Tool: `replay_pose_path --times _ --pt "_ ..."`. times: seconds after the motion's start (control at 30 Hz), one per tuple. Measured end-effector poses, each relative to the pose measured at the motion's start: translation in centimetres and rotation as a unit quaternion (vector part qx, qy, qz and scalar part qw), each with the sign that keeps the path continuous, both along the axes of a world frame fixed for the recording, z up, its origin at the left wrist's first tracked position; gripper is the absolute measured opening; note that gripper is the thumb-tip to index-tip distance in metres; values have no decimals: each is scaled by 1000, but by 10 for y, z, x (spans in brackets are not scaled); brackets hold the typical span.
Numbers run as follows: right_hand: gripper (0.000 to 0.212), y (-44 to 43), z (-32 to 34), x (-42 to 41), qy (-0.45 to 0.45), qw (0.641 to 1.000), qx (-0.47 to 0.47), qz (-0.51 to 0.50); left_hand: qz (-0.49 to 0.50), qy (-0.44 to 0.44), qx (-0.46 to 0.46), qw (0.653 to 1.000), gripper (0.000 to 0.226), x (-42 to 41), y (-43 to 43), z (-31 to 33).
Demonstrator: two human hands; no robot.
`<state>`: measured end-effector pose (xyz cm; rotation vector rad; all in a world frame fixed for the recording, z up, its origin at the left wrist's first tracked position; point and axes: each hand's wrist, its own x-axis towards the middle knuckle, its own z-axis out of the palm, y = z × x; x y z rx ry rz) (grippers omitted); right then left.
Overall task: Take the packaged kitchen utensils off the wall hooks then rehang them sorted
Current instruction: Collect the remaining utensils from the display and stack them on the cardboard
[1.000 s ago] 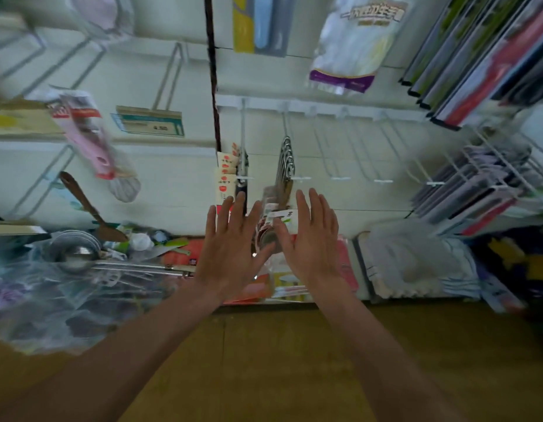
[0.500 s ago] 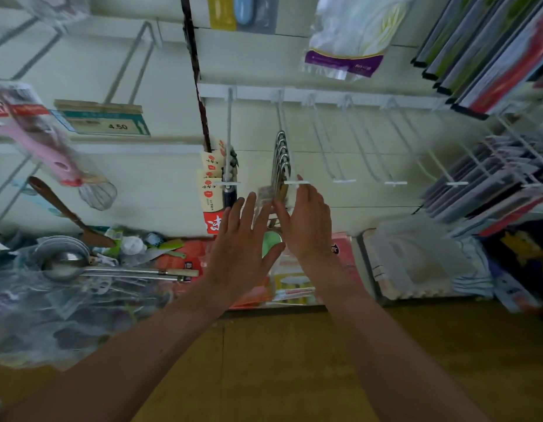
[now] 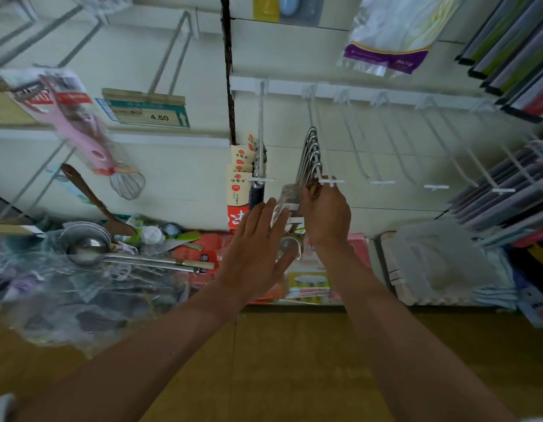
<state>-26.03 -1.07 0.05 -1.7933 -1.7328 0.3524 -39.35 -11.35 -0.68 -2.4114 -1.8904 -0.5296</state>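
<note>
Head view: right hand (image 3: 325,216), flat a moment ago, now curls round the front packaged utensil (image 3: 287,201) at the centre hook (image 3: 331,181) tip, left hand (image 3: 258,248) stays flat alongside, so lift-off is likely starting.

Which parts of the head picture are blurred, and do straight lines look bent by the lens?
Head view: the pink whisk pack and the clear bags at the left edge are smeared; the left hand, the right hand, the packaged utensils between them and the price tag are sharp. Head view: the wide lens makes the empty hooks fan outward; light is even, without hard shadows.
</note>
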Motion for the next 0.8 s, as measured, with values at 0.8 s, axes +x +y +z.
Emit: replay_pose_path --times 0.8 --pt "25 -140 80 -37 57 991 34 119 70 -508 -269 815 10 -17 -64 -1"
